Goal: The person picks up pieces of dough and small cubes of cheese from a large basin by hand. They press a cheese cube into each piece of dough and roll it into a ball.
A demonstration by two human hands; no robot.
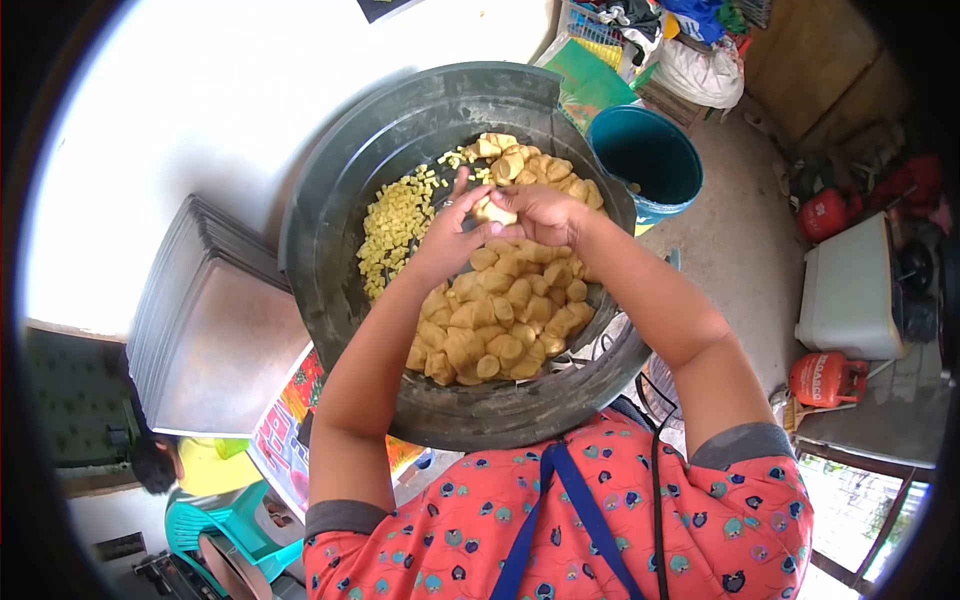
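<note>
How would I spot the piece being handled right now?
Find the big dark round tub in front of the person. Over it, beyond the main heap of tan lumps, the left hand and right hand meet. Between their fingers is the pale lump, the only one held.

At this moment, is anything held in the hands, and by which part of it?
Yes: a small pale lump, held at its sides between the left hand and the right hand. The fingers' grip underneath is hidden.
</note>
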